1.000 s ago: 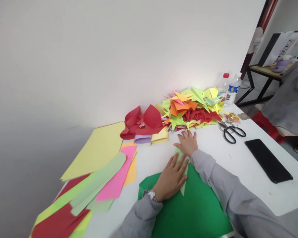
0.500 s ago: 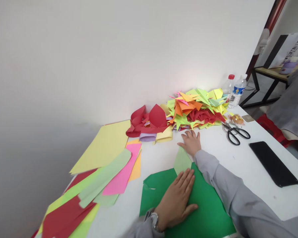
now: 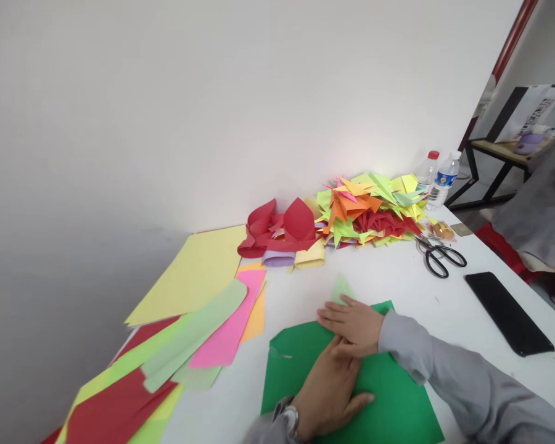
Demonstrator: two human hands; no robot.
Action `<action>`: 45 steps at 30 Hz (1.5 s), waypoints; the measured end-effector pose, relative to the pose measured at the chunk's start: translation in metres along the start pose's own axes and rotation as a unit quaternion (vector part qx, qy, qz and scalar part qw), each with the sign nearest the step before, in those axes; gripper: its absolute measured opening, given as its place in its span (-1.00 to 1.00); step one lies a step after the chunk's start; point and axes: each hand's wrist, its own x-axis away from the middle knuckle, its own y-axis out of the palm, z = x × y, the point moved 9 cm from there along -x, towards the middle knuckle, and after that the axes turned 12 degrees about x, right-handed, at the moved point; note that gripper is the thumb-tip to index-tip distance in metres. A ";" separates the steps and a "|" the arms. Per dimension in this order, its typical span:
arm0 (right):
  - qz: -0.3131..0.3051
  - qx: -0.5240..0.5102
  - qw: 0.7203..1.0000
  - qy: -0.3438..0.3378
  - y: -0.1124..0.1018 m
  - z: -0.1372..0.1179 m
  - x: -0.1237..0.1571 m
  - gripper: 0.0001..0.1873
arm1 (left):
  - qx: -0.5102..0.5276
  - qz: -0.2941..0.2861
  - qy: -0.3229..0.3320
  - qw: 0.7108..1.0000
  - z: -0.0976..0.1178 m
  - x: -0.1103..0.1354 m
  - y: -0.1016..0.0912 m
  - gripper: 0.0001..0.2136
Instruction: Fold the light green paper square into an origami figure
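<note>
The small pale green paper [image 3: 341,288] is on the white desk [image 3: 398,280], which runs along the wall [image 3: 259,111]. On the near part of the desk lies a big green sheet [image 3: 395,394], and the paper's far part pokes out past its edge onto the bare white. Over that sheet I have my left hand [image 3: 330,388] palm down, fingers straight and close together, thumb out to the side. My right hand [image 3: 354,324] stretches flat across those fingertips and covers much of the paper, its fingers a little apart. From here I see nothing pinched in either one; what is underneath I cannot tell.

I judge the step to be pressing a fold flat. The next move calls for one hand to anchor the paper while the other runs firm pressure along the crease, without letting it skid.

The paper's visible tip, a narrow point, aims away from me toward the wall. Its long axis seems to run that way too, though the near end is hidden.
</note>
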 end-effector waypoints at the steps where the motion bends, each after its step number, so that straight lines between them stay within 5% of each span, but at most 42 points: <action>1: -0.011 -0.001 1.000 0.008 0.003 -0.003 0.002 -0.28 | 0.009 -0.004 -0.007 1.000 0.000 0.000 0.000 -0.28; 6: -0.029 0.022 0.996 0.076 0.008 0.014 -0.005 -0.19 | 0.020 -0.005 -0.038 0.999 -0.003 0.001 -0.001 -0.28; 12: -0.019 0.087 0.984 0.156 0.003 0.057 -0.028 -0.17 | -0.015 0.006 -0.001 1.000 -0.002 0.002 0.003 -0.25; 21: -0.011 0.124 0.974 0.187 0.003 0.074 -0.038 -0.25 | 0.002 -0.002 -0.004 1.000 0.002 0.004 0.002 -0.26; 29: -0.025 0.129 0.960 0.246 0.001 0.113 -0.046 -0.19 | 0.029 0.001 0.014 0.999 0.016 0.018 0.009 -0.25; 33: -0.011 0.128 0.963 0.237 -0.001 0.116 -0.045 -0.21 | 0.035 0.028 0.025 0.999 0.015 0.018 -0.004 -0.35; 37: -0.003 0.129 0.964 0.231 0.000 0.113 -0.044 -0.25 | -0.020 0.120 -0.017 0.992 -0.007 0.004 -0.031 -0.59; 40: -0.001 0.130 0.965 0.229 -0.001 0.112 -0.044 -0.31 | -0.110 0.191 -0.153 0.963 -0.049 -0.009 -0.043 -0.52; 45: 0.004 0.127 0.968 0.217 -0.006 0.110 -0.042 -0.39 | -0.152 0.210 -0.178 0.949 -0.074 -0.025 -0.026 -0.41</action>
